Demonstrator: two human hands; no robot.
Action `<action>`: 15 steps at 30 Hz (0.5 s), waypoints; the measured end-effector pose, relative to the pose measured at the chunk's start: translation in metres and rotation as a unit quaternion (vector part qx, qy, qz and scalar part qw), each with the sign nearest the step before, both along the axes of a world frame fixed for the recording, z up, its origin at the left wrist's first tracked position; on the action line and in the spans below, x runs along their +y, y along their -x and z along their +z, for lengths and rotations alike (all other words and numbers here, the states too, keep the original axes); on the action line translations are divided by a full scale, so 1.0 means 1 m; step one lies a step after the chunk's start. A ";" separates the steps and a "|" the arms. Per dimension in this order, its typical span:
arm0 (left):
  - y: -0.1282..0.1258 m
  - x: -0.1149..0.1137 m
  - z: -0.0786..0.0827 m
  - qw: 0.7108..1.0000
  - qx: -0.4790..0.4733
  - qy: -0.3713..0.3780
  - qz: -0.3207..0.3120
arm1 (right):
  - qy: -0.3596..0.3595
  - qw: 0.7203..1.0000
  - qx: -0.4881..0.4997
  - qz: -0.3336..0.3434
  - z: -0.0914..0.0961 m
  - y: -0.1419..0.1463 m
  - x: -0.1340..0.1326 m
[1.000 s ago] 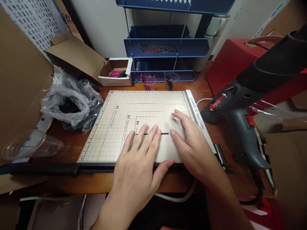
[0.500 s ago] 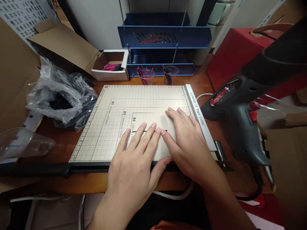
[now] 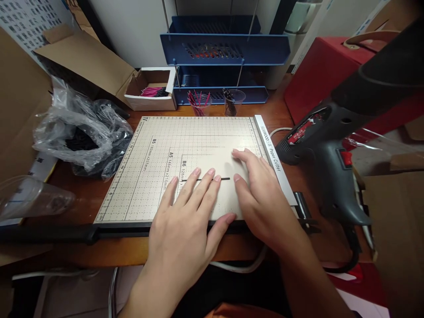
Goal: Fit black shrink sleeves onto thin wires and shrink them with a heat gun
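"One thin black strip (image 3: pixel 225 179) lies on the paper cutter (image 3: pixel 215 132), is that right?"

"Yes, flat on the pale board, running from left to right near the B6 mark. The left hand (image 3: pixel 180 221) lies over it."

"Holding it?"

"Not pinched. That hand is spread flat, palm down, with its middle fingers laid across the strip. Its thumb stretches out to the side, near the board's front edge. One end of the strip shows beside the little finger, and the other sticks out past the forefinger."

"And the right hand (image 3: pixel 265 194)?"

"Half open, thumb and forefinger well apart, with nothing seen in its grasp. The thumb tip is just beside the strip's right end, a small gap between them."

"What stands around the cutter?"

"It sits on a wooden counter (image 3: pixel 115 251), its black handle (image 3: pixel 49 234) along the front left. On the right is a black gun-shaped tool (image 3: pixel 334 154) with a red switch, in front of a red box (image 3: pixel 314 75)."

"Behind the board?"

"A clear cup of pink sticks (image 3: pixel 199 106), a clear cup of black sticks (image 3: pixel 238 104), and a blue rack (image 3: pixel 228 49). Left of those is a white box (image 3: pixel 150 104) holding pink and black pieces."

"And at the left?"

"A crumpled plastic bag (image 3: pixel 109 128) with dark contents, and nearer, a tilted clear cup (image 3: pixel 43 203)."
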State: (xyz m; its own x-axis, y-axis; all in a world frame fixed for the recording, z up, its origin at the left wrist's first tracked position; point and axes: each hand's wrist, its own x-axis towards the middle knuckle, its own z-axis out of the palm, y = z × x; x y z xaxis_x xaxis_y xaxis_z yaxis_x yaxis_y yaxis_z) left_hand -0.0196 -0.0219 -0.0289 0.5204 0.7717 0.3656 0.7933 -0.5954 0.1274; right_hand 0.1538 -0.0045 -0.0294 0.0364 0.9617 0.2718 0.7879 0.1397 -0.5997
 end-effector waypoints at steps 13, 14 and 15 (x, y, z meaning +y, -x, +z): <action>0.000 0.001 -0.005 1.000 -0.015 -0.020 -0.007 | -0.019 1.000 0.005 0.000 0.000 -0.002 -0.001; 0.000 0.001 -0.005 1.000 -0.015 -0.021 -0.007 | -0.014 1.000 0.005 0.003 0.001 -0.003 -0.001; 0.000 0.001 -0.005 1.000 -0.016 -0.022 -0.007 | -0.010 1.000 0.003 0.006 0.001 -0.003 -0.001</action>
State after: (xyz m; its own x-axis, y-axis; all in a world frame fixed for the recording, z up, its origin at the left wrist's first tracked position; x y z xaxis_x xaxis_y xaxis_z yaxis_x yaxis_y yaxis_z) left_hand -0.0193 -0.0211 -0.0340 0.5186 0.7477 0.4148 0.7809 -0.6118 0.1264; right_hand 0.1570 -0.0055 -0.0283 0.0269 0.9563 0.2911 0.7832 0.1608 -0.6006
